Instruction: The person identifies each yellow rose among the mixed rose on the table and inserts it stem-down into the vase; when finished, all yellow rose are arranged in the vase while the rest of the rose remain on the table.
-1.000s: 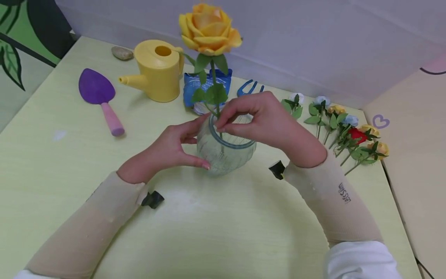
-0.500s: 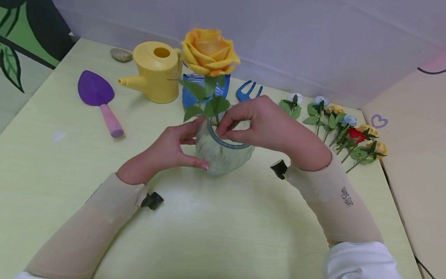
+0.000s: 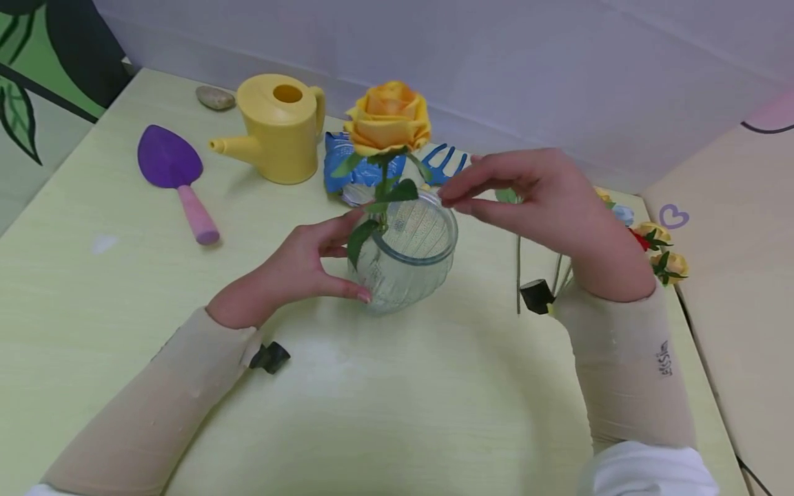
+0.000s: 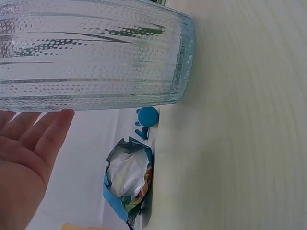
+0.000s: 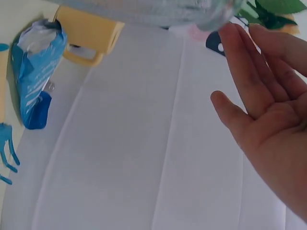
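Pale table (image 3: 372, 413) before a lilac-grey backdrop (image 3: 527, 89): a yellow rose (image 3: 389, 118) in a glass vase (image 3: 403, 282), one hand off it

The right hand (image 3: 533, 196) has let go; its fingertips are beside the rim's right side, touching or not I cannot tell. The left hand (image 3: 294, 265) grips the vase, thumb in front, fingers behind. The rose stands nearly upright at the rim's left, one leaf hanging outside. A broad stretch of tabletop lies between vase and person. Close behind are a blue packet (image 3: 360, 180) and a blue rake (image 3: 443, 165), limiting space towards the back edge; a yellow watering can (image 3: 279, 131) and purple trowel (image 3: 180, 180) sit left, loose flowers (image 3: 668, 265) by the right edge. One second ago, the right hand pinched the stem; now the bloom is lower and that hand has moved right.
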Demonstrator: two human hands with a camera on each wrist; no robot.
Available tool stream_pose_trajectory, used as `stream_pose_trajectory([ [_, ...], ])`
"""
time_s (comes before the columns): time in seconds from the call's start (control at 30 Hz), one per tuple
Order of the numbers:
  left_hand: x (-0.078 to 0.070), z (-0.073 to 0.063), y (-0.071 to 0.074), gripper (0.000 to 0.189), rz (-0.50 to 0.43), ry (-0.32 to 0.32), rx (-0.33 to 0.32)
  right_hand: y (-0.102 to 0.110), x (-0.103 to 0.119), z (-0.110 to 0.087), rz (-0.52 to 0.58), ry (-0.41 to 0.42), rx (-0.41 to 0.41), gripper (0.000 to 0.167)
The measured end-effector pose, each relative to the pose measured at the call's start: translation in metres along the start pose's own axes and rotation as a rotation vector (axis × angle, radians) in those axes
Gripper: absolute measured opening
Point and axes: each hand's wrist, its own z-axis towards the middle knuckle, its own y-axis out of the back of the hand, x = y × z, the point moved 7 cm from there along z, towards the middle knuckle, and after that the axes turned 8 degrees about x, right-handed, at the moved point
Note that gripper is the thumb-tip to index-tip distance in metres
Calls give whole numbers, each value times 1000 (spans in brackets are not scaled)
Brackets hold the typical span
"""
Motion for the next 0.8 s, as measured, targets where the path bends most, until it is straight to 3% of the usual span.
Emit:
stream_pose_trajectory([
  [0.23,1,-1,1,100,1,13,-6,26,-37,-21,299,-76,-188,17],
  [0.37,1,-1,1,100,-5,10,-14,39,-76,-37,406,-236,-330,22],
  [0.5,1,-1,1,100,-14,-2,-19,50,-117,-57,485,-346,-442,29],
  [0.8,2,-1,0,100,-19,7,-7,70,-185,-102,803,-399,-644,31],
])
